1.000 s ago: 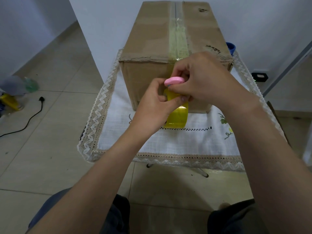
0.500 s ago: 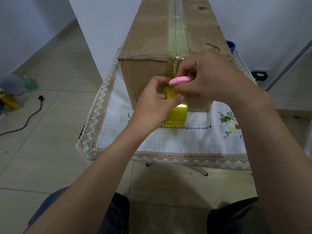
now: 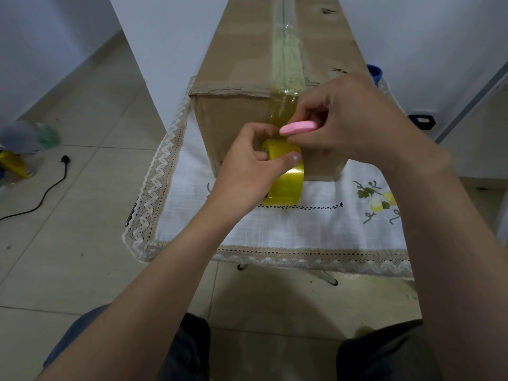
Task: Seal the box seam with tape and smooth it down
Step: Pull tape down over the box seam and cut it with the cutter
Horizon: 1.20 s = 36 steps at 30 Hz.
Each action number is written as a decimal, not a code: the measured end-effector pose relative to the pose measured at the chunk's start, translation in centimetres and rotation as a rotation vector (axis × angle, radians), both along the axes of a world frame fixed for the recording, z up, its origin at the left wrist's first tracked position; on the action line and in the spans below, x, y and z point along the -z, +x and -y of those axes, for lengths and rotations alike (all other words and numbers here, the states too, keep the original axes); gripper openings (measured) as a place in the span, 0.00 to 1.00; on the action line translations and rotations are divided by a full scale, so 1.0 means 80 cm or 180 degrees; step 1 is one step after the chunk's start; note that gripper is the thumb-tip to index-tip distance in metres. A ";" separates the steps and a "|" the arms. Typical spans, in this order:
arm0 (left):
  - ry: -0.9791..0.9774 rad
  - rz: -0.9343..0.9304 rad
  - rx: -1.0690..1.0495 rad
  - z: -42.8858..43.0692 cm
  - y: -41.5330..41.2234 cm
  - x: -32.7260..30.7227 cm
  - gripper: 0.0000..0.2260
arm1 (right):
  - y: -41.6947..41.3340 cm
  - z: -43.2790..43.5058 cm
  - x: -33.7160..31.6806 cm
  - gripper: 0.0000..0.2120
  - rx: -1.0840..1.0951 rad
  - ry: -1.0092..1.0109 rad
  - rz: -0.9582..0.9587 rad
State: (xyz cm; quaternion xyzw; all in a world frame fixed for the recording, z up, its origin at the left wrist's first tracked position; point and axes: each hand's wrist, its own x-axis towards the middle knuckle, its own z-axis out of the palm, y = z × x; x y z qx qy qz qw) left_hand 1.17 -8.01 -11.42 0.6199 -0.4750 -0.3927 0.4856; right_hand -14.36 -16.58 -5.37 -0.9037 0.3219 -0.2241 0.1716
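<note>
A brown cardboard box stands on a white lace-edged tablecloth. A strip of clear yellowish tape runs along the top seam and down the near face. My left hand grips the yellow tape roll against the box's near face, thumb on the roll. My right hand holds a small pink cutter just above the roll, at the stretched tape. The cutter's blade is hidden.
A blue object peeks out behind the box's right corner. A black cable with plug lies on the tiled floor at left, near a yellow item. White walls stand behind the box. My knees are below the table edge.
Both hands have shifted slightly to the right along the box's near face, with the pink cutter kept above the roll. More of the taped strip on the near face shows.
</note>
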 end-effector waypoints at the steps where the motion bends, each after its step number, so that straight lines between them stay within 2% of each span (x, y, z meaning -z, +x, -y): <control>1: -0.0003 0.0000 0.0007 0.000 0.000 0.000 0.20 | 0.003 -0.001 0.002 0.08 -0.0008 -0.0035 0.0021; 12: 0.0016 0.0023 0.0026 0.000 0.000 -0.001 0.19 | 0.015 -0.001 0.006 0.07 0.0050 -0.0055 -0.0092; 18: 0.0017 0.0020 0.0020 -0.001 0.002 0.000 0.18 | 0.008 -0.002 0.001 0.07 0.0034 0.0174 -0.0099; 24: 0.0029 -0.0012 -0.0014 0.000 0.004 0.004 0.21 | -0.005 0.001 -0.001 0.06 0.0153 0.0180 -0.0237; 29: 0.0055 0.0072 0.0158 0.001 0.001 0.022 0.29 | -0.012 0.001 -0.002 0.08 0.0210 0.0201 -0.0247; 36: 0.0078 0.0118 0.0015 0.004 0.000 0.024 0.30 | -0.017 0.000 0.004 0.07 0.0265 0.0239 -0.0226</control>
